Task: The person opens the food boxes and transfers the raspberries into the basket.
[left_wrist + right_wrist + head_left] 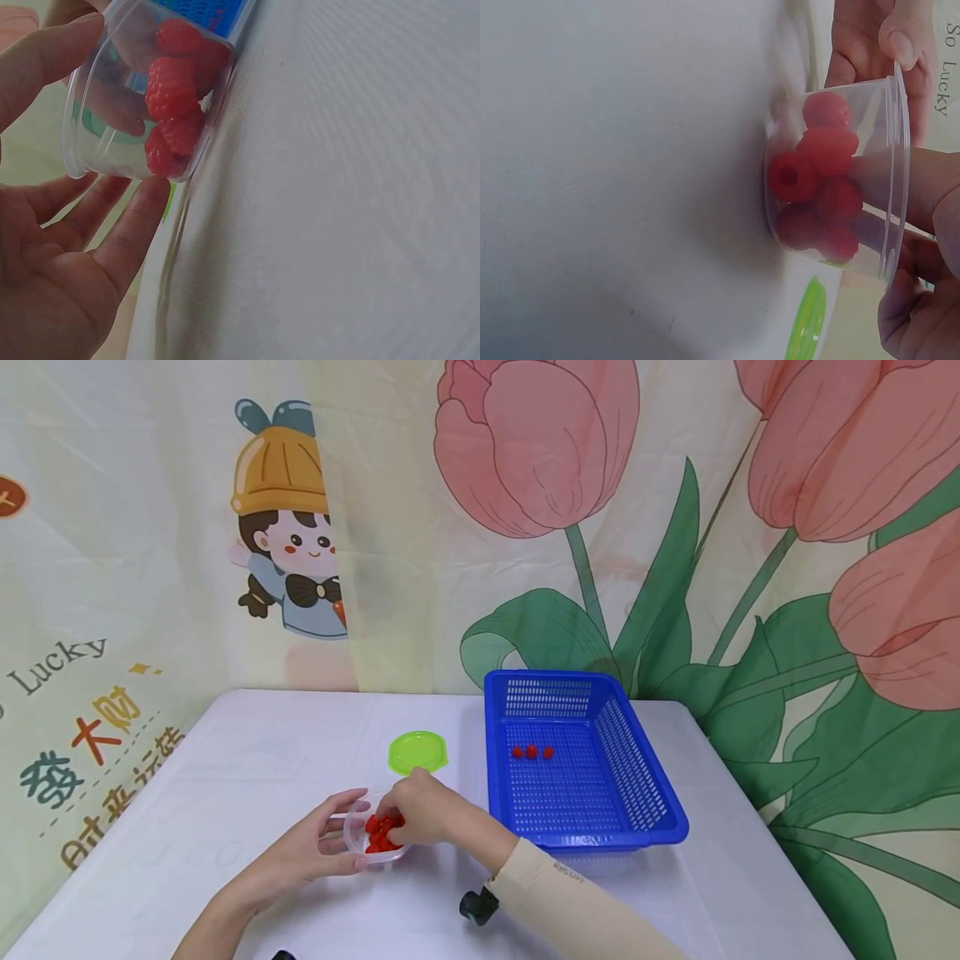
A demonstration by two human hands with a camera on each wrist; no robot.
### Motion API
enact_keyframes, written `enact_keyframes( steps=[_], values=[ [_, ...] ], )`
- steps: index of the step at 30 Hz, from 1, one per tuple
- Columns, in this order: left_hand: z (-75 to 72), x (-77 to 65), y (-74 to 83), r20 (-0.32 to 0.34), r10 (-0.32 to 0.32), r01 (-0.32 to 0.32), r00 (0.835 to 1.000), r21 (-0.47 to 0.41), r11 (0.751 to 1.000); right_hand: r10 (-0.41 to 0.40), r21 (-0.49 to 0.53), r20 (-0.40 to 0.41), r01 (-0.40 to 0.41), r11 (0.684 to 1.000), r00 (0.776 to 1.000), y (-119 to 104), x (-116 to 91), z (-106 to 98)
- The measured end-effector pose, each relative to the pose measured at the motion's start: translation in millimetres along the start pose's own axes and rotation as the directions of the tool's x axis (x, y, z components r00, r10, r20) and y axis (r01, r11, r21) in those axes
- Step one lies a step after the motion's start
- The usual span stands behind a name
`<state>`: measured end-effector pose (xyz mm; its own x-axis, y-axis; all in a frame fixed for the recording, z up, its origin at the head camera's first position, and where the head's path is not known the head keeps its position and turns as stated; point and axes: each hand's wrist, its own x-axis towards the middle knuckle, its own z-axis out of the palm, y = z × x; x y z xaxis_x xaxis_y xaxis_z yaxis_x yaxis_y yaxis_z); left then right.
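A clear plastic tub (388, 857) with several red raspberries (171, 88) stands on the white cloth. My left hand (303, 847) holds it from the left, thumb on the near side and fingers round the far side. From the right, my right hand (426, 810) reaches down over the rim, its fingertips inside among the berries. One raspberry (789, 178) shows its hollow end through the wall in the right wrist view. I cannot tell whether the right fingers pinch a berry, since the fruit partly hides their tips.
A blue plastic basket (588, 842) stands to the right, with three raspberries (532, 752) in a row on its floor. A green lid (417, 752) lies just behind the tub. Behind the table hangs a printed cloth (405, 527) with tulips.
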<state>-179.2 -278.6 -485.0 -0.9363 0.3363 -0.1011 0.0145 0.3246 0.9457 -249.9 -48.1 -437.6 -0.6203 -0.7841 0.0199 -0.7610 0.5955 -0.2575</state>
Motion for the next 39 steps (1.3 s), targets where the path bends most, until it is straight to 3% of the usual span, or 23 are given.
enact_keyframes(
  steps=[17, 29, 39],
  values=[
    [0.5, 3.9, 3.1, -0.010, 0.000, 0.001, 1.000, 0.039, 0.999, 0.060, -0.045, 0.026, -0.059, 0.997, 0.998, -4.3, 1.0, -3.1],
    [-0.8, 3.2, 1.7, -0.007, 0.005, -0.004, 1.000, 0.035, 0.999, 0.065, 0.139, -0.020, -0.062, 0.988, 0.998, -2.2, -1.2, -1.7],
    [-0.8, 0.7, -0.2, 0.003, 0.003, -0.003, 1.000, 0.007, 1.000, 0.055, 0.128, -0.040, -0.049, 0.991, 0.998, -2.5, -2.1, 0.8]
  ],
)
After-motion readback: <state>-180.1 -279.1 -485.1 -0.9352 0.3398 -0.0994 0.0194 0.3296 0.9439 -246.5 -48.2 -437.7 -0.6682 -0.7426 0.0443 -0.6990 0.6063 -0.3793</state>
